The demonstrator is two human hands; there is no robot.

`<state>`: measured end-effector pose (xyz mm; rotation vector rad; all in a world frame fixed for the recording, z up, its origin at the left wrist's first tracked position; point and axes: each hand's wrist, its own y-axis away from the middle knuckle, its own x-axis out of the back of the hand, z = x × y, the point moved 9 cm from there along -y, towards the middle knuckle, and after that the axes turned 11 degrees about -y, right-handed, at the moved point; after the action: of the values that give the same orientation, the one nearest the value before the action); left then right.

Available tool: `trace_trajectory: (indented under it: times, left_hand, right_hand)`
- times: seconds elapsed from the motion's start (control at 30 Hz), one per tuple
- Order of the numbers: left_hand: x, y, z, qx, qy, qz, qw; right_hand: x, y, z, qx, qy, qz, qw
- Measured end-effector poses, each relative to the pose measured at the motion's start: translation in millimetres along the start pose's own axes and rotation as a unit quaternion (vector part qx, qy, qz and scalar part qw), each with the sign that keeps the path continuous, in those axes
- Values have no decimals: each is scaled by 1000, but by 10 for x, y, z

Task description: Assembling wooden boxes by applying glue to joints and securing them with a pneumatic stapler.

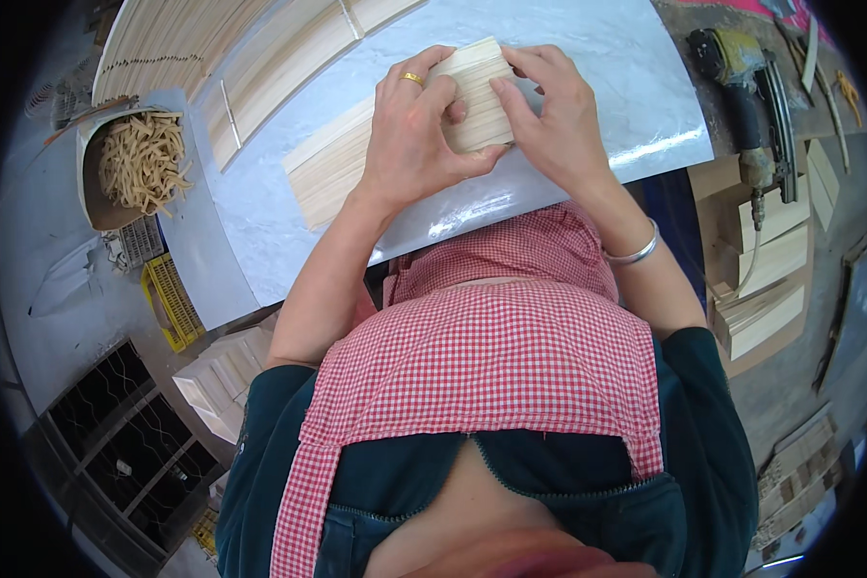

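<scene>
A bundle of thin pale wooden slats (477, 91) lies near the front edge of the shiny table, packed side by side. My left hand (419, 130) grips its far and near edges, with fingers curled over the far side and the thumb along the near side. At the right end, my right hand (552, 116) holds the same slats between thumb and fingers. The bundle reaches left past my left wrist (332, 159), partly hidden by that hand and forearm.
More slats stand in long rows (284, 72) at the back left. A container of short wooden pieces (144, 159) hangs at the table's left edge. To the right lies a nail gun (751, 106) with a hose, above a cardboard box of wood pieces (771, 260). A yellow crate (171, 301) sits lower left.
</scene>
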<state>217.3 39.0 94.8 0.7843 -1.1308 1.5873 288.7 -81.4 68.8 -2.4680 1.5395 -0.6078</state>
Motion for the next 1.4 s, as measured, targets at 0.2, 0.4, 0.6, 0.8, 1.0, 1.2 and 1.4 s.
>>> trace_trajectory:
  times: [0.2,0.4,0.6,0.8,1.0,1.2,1.4]
  left_hand:
    - [-12,10,-44,3,20,10,1000]
    - [3,52,-57,-1,-2,31,1000]
    - [-9,26,-40,-24,27,9,999]
    - [-44,37,-90,-4,24,-15,1000]
    - [-115,51,-137,42,40,-77,995]
    - [-310,44,-177,76,60,-233,968]
    - [-183,58,-110,72,104,-215,968]
  right_hand:
    - [42,99,-19,-6,-18,40,999]
    - [148,373,-181,-58,-8,19,998]
    - [537,554,-297,-51,92,-86,991]
    - [2275,-9,364,-5,482,68,873]
    - [2549,-208,1078,-134,522,-32,842]
    - [2500,-431,692,-350,450,-38,820]
    - [1846,-179,-522,-287,353,-29,890]
